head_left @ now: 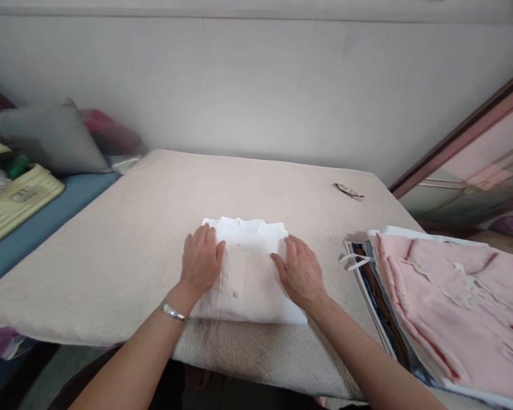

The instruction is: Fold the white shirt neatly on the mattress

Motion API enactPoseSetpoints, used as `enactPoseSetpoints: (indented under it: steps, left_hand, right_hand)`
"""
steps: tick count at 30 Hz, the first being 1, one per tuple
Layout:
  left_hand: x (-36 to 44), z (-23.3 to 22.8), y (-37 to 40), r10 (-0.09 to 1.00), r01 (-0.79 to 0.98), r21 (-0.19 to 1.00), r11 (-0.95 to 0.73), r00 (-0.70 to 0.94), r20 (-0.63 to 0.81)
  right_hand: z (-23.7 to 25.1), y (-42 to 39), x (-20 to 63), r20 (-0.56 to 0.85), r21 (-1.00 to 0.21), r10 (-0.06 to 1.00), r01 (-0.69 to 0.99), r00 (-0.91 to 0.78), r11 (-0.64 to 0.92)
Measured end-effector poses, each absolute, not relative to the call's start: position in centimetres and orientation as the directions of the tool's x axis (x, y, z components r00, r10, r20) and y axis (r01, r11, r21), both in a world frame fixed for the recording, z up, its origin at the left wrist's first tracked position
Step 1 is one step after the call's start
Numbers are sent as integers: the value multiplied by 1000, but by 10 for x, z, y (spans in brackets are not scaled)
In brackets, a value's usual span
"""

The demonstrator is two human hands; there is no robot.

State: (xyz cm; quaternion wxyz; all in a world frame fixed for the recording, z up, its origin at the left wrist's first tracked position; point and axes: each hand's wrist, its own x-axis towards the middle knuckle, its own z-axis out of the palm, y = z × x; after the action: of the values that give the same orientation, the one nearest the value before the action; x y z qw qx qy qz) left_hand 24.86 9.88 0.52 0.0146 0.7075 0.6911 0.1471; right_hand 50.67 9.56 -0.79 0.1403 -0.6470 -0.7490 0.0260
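On the middle of the beige padded bench (123, 228) lies a folded white shirt (250, 279), collar toward the wall and button placket facing up. Both hands rest flat on it, palms down. The left hand (202, 259), with a silver bracelet (172, 311) at the wrist, covers the shirt's left edge, its fingers spread a little and pointing toward the collar. The right hand (301, 273) lies on the shirt's right side, fingers held loosely together and angled inward, pressing the fabric; neither hand pinches anything.

Just to the right of the shirt, at the bench's near right corner, sits a stack of folded garments with a pink shirt (457, 307) on top and darker printed cloth showing beneath it. A pair of eyeglasses (349, 191) lies near the far right corner, well apart from the hands. Beyond the bench's left side are a grey cushion (53, 136) and a pale yellow ribbed case (12, 202) on a blue surface.
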Motion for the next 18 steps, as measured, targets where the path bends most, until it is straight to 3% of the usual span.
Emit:
enactPoseSetpoints:
  steps: [2, 6, 13, 18]
  left_hand:
    - [259, -16, 107, 976, 966, 207, -153, 114, 187]
    - [254, -49, 116, 978, 968, 188, -163, 134, 160]
    - [265, -30, 97, 977, 984, 145, -102, 72, 199]
    - [292, -40, 59, 951, 957, 134, -256, 224, 216]
  right_hand:
    - [-26, 108, 495, 175, -246, 960, 935, -218, 257]
    - [-57, 121, 495, 76, -250, 970, 938, -230, 242]
    - [-35, 101, 496, 24, -149, 985, 974, -171, 173]
    - [-40, 56, 482, 65, -151, 924, 912, -377, 382]
